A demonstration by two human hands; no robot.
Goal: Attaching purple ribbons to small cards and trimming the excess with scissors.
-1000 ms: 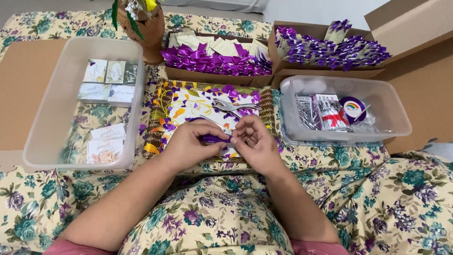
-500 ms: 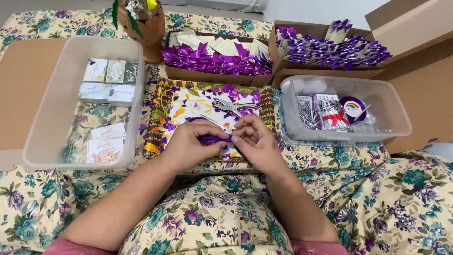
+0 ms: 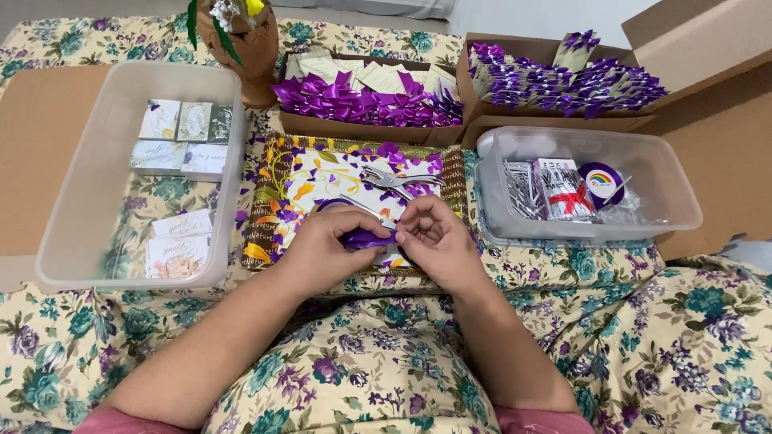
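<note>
A short piece of purple ribbon (image 3: 368, 239) is pinched between my left hand (image 3: 326, 245) and my right hand (image 3: 434, 241), which meet fingertip to fingertip. Both hands hover over the near edge of a colourful patterned tray (image 3: 273, 193). On that tray lie a metal hole punch (image 3: 394, 178), purple ribbon scraps and what looks like scissors, partly hidden by my fingers.
A clear plastic bin (image 3: 88, 201) at left holds small cards. Another clear bin (image 3: 659, 189) at right holds silver pieces, a packet and a ribbon spool. Two cardboard boxes (image 3: 362, 128) (image 3: 555, 120) at the back hold finished purple bows. A potted ornament (image 3: 241, 40) stands behind.
</note>
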